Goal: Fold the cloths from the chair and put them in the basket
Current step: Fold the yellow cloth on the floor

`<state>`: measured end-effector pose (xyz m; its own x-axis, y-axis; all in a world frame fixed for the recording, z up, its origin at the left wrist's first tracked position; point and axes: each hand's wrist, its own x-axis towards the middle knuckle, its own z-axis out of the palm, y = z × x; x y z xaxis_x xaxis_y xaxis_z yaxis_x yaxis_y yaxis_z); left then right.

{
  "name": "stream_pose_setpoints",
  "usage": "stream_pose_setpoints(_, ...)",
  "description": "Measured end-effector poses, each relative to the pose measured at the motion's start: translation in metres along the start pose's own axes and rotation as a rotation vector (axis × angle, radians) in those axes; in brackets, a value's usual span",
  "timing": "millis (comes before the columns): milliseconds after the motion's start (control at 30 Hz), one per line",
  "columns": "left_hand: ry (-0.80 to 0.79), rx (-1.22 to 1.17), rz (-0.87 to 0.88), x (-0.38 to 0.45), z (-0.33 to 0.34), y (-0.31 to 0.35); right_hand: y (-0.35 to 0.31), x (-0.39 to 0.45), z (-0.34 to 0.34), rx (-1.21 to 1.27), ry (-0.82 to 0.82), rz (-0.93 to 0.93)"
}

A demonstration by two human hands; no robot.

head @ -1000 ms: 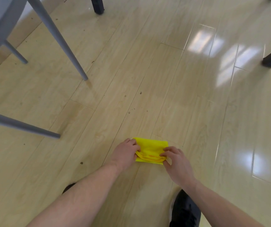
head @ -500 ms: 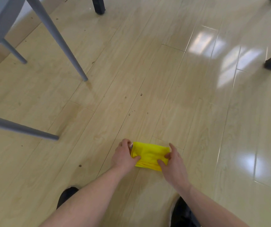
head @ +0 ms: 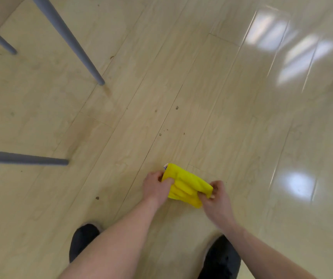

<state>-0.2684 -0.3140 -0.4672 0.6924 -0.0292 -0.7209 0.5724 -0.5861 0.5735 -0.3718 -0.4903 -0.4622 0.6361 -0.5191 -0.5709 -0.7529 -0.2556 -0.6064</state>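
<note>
Folding step: left hand (head: 155,186) and right hand (head: 215,195) fingers pinching cloth (head: 185,186) ends over floor (head: 242,137); next, basket, unseen.

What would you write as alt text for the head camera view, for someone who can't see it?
A person's left hand and right hand grip opposite ends of a small folded yellow cloth above a pale wooden floor. Grey chair legs stand at upper left; dark shoes show below.
</note>
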Motion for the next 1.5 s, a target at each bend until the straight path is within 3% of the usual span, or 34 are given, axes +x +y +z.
stream_pose_setpoints(100, -0.081, -0.189, -0.091, -0.034, -0.021, 0.05, -0.052, -0.016, -0.042, 0.098, -0.062, 0.067)
stream_pose_setpoints(333, -0.125, -0.243, -0.043, -0.174, -0.095, 0.184, -0.2, -0.116, -0.191, 0.238, -0.114, 0.134)
stream_pose_setpoints(500, -0.151, -0.242, 0.055, -0.317, -0.163, 0.33, -0.323, -0.218, -0.327, 0.159, -0.231, 0.057)
stream_pose_setpoints(667, -0.284, -0.144, 0.155, -0.451, -0.227, 0.478, -0.439, -0.3, -0.455, 0.188, -0.369, -0.035)
stream_pose_setpoints(833, -0.337, -0.083, 0.242, -0.527, -0.257, 0.593, -0.526, -0.337, -0.554, 0.192, -0.426, -0.217)
stream_pose_setpoints(1100, -0.369, -0.192, 0.379, -0.547, -0.265, 0.721, -0.615, -0.305, -0.645, 0.305, -0.223, -0.345)
stream_pose_setpoints(1333, -0.463, -0.081, 0.466, -0.498, -0.252, 0.827, -0.686, -0.226, -0.7, 0.354, -0.099, -0.317)
stream_pose_setpoints(1500, -0.402, -0.114, 0.58, -0.448, -0.231, 0.913, -0.732, -0.173, -0.747, 0.385, -0.008, -0.303)
